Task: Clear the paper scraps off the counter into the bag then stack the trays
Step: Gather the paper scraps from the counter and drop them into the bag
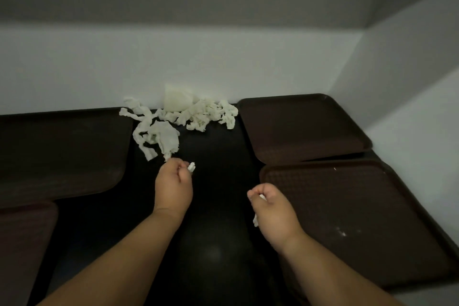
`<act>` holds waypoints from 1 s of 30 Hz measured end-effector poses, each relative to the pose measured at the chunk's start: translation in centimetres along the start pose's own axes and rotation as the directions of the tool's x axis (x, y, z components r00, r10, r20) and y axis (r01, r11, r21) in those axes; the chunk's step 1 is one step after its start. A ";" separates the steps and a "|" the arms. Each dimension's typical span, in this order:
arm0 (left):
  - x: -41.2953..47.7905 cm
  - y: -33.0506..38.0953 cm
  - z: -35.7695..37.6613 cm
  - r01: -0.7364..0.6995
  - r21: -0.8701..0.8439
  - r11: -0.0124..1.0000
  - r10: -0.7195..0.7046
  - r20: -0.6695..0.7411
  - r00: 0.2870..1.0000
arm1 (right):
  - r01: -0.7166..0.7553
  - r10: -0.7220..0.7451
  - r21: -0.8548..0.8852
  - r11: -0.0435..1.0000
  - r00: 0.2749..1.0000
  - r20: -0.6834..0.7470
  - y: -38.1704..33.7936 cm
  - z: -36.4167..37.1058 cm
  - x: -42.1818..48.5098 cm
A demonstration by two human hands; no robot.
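Note:
A heap of torn white paper scraps [188,114] lies on the black counter [216,156] against the back wall, with a pale translucent bag [177,99] standing behind it. My left hand [173,186] is curled around a small paper scrap [191,167], just below the nearest strips. My right hand [270,206] grips another scrap [255,220] at the edge of the near right brown tray [352,206]. Another brown tray [303,126] lies at the far right. Two more trays lie on the left, one far [62,151] and one near [22,243].
White walls close in the counter at the back and on the right. A dark strip of counter runs between the left and right trays. The near right tray carries a few white crumbs [344,233].

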State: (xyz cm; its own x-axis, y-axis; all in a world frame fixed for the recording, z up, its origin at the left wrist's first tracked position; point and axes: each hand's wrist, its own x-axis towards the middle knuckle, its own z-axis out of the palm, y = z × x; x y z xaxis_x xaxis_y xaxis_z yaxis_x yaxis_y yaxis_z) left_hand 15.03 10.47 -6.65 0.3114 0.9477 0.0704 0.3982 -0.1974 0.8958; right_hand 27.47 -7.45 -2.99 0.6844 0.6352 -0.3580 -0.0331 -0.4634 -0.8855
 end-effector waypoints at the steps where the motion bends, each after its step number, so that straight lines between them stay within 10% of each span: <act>1: -1.2 1.9 0.3 -0.002 -0.044 0.999 0.002 0.013 1.000 | 0.012 -0.010 0.055 0.998 0.999 -0.042 -0.3 -1.5 -0.7; 9: -12.1 14.5 9.3 0.037 -0.421 0.907 0.172 0.447 0.878 | 0.106 0.011 0.271 0.957 0.917 -0.399 1.5 -16.7 -6.4; 20: -27.0 20.7 22.6 -0.120 -0.144 0.982 0.187 0.809 0.557 | -0.057 0.162 0.188 0.980 0.774 -0.612 13.5 -31.7 -12.3; 26: -31.7 18.8 27.0 -0.085 0.098 0.992 -0.054 0.908 0.415 | -0.254 0.269 0.111 0.961 0.760 -0.591 20.8 -34.2 -14.5; 30: -33.7 17.2 28.1 -0.262 0.156 0.952 -0.014 0.881 0.472 | -0.287 0.309 0.131 0.949 0.766 -0.563 24.0 -34.4 -14.9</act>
State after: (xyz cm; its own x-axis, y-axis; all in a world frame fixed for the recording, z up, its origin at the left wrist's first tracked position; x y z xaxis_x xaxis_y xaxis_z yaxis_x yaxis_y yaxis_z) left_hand 35.61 -31.90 -5.93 0.9018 0.2291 -0.3663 0.4321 -0.4757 0.7662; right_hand 41.55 -49.34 -8.74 0.9243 -0.0045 -0.3817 -0.3232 -0.5414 -0.7762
